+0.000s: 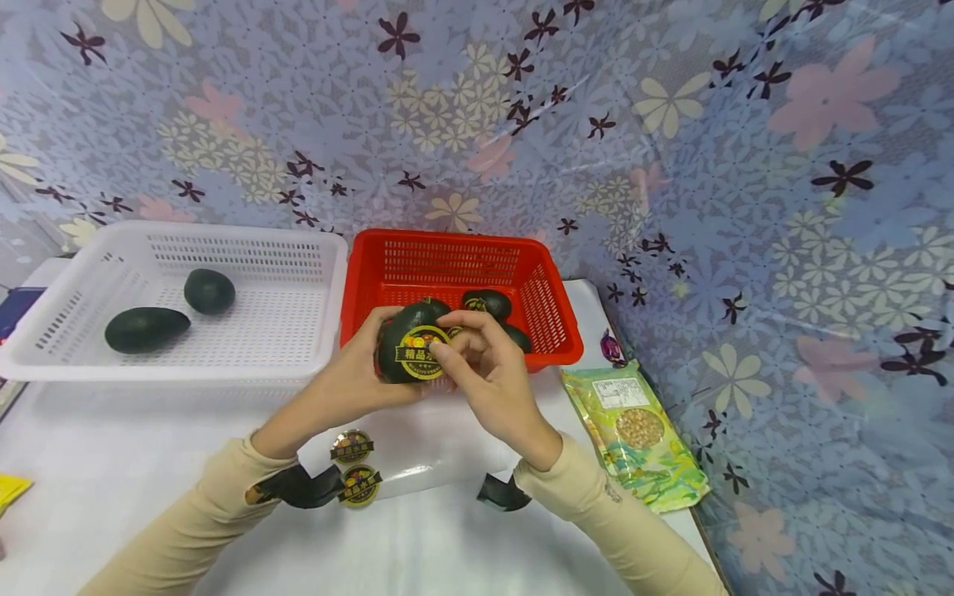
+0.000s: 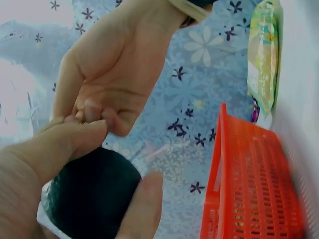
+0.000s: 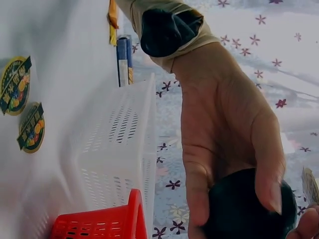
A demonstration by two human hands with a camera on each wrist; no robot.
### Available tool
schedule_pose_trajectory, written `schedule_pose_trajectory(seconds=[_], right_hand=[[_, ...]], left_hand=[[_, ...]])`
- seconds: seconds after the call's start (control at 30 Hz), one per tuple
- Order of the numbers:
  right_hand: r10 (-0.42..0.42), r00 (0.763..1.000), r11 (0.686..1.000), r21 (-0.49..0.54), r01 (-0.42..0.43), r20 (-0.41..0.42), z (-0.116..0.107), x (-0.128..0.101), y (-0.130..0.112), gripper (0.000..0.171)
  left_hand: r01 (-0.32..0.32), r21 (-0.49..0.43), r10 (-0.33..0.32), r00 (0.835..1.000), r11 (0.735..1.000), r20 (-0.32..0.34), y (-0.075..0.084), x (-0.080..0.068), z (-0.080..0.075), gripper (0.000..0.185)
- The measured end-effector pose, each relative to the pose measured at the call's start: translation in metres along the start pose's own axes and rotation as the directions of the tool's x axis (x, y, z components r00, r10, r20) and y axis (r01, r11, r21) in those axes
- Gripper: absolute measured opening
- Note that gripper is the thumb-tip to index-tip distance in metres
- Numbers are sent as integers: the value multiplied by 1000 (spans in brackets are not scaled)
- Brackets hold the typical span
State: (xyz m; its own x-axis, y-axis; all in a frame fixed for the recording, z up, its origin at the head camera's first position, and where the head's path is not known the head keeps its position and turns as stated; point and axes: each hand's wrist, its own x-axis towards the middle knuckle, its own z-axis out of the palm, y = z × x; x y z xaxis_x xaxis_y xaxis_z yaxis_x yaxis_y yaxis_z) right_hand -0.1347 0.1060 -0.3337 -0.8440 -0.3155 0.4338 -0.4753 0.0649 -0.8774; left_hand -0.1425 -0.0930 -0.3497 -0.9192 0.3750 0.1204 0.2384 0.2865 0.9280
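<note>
- The left hand (image 1: 350,389) grips a dark green avocado (image 1: 406,348) from its left side, fingers and thumb curled round it, holding it just above the front rim of the red basket (image 1: 551,319).
- The right hand (image 1: 492,372) pinches at the round sticker (image 1: 421,352) on the avocado's front, fingertips bent onto its right edge; the sticker is black and yellow with printed characters.
- In the left wrist view the left thumb and a finger wrap the avocado (image 2: 92,196), and the right hand (image 2: 117,74) is bunched just above it.
- In the right wrist view the left hand (image 3: 224,134) clasps the avocado (image 3: 244,209), with the red basket's corner (image 3: 99,221) below.
- More dark avocados (image 1: 488,304) lie inside the red basket, behind the held one.
- A white basket (image 1: 298,248) stands touching the red basket's left side, with two avocados (image 1: 145,329) in it.
- Two loose stickers (image 1: 358,468) lie on the white table (image 1: 112,463) in front of the red basket, between the forearms.
- A green snack bag (image 1: 637,434) lies just right of the red basket's front corner.
</note>
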Motion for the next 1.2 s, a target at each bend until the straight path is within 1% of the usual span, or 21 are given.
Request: schedule_pose_trajectory(seconds=[0.07,0.13,0.2,0.3,0.53,0.7,0.8,0.87,0.97,1.07,1.2], right_hand=[[-8,1000,1000,6,8,-2,2,1,0,28],[-11,1000,1000,1,11,-2,3,2,1,28],[-15,1000,1000,-9,15,3,3,2,2,27],[-20,1000,999,-26,21,10,3,3,2,26],[-52,999,995,-86,51,-4,2,4,6,24],[-66,998,991,-119,65,-10,3,4,9,23],[-72,997,989,-133,71,-3,3,4,10,24],[-80,997,986,-145,79,-3,3,4,11,24],[-103,995,980,-173,100,-13,3,4,11,24],[-134,991,970,-207,126,-25,3,4,10,23],[-157,987,959,-243,147,-20,3,4,9,22]], left_hand=[[26,11,-26,999,1000,-36,1,0,2,85],[47,18,-46,997,999,-57,3,0,5,87],[53,21,-51,996,998,-72,5,0,6,87],[47,28,-45,995,998,-84,6,-1,7,87],[47,93,-38,995,995,-92,7,-2,8,88],[62,108,-53,995,992,-83,7,-3,9,88],[68,99,-61,996,993,-70,6,-4,9,89],[69,82,-65,997,994,-49,5,-4,8,92],[68,32,-68,998,997,1,4,-5,7,98],[41,3,-41,999,999,33,3,-6,6,95],[-4,-6,4,1000,1000,30,2,-8,7,79]])
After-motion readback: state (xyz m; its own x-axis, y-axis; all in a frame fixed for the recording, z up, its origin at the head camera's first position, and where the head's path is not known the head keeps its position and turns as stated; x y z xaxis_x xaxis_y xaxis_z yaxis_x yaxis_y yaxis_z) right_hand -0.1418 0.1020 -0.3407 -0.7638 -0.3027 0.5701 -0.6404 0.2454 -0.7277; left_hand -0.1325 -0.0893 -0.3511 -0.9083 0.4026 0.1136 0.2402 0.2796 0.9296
